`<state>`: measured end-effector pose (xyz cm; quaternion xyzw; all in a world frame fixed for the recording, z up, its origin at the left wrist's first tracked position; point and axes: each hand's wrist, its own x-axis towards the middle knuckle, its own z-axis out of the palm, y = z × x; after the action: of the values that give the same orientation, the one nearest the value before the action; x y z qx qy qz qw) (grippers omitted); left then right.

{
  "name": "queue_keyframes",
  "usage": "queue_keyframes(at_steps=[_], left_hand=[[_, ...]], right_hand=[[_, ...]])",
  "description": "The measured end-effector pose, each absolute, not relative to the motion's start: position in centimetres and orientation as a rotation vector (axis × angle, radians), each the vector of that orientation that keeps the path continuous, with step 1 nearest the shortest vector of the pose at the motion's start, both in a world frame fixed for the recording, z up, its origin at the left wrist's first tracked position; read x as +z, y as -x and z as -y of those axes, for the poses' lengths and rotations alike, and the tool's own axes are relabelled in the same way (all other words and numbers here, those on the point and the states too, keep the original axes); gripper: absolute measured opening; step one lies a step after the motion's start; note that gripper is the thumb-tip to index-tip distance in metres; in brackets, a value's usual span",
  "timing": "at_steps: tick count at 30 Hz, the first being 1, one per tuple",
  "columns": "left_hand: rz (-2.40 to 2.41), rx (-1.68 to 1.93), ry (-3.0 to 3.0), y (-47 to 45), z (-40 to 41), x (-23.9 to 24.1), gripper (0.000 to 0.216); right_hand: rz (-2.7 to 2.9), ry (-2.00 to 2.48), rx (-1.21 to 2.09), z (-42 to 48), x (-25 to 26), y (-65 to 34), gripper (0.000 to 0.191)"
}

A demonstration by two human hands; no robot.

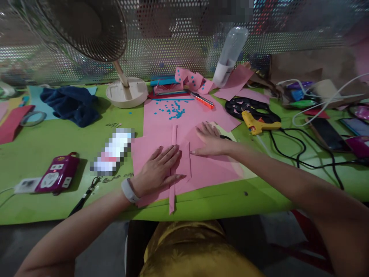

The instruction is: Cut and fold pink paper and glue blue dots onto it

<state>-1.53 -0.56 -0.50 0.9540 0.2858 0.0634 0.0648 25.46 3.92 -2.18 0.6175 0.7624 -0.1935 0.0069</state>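
Pink paper [213, 171] lies in front of me on the table. A narrow folded pink strip [172, 198] runs lengthwise over it, its near end reaching past the sheet's edge. My left hand [157, 171], with a pale band on the wrist, rests flat across this strip, fingers stretched out. To its right, my right hand [211, 142] presses on the paper with spread fingers. Its thumb touches the edge of a smaller folded pink piece [186, 161] between the two hands. What lies under my palms is hidden.
Blue paper bits [175, 109] lie beyond my hands, near a red cutter [206, 101]. A yellow glue gun [258, 123] with a black cord is at right. At left are a phone [113, 152], a purple power strip [59, 173] and a fan [127, 92].
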Motion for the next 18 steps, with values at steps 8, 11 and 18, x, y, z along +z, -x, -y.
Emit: queue_keyframes(at_steps=[8,11,18], left_hand=[[-0.869,0.159,-2.892,1.5,0.6,-0.6,0.075],[-0.872,0.176,-2.88,1.6,0.6,-0.6,0.074],[-0.872,0.185,-2.862,1.5,0.6,-0.3,0.077]], right_hand=[[-2.479,-1.939,-0.519,-3.3,-1.3,-25.2,0.118],[-2.453,-1.966,-0.569,-2.7,-0.6,-24.8,0.117],[-2.884,-1.771,-0.44,-0.5,-0.1,-23.1,0.068]])
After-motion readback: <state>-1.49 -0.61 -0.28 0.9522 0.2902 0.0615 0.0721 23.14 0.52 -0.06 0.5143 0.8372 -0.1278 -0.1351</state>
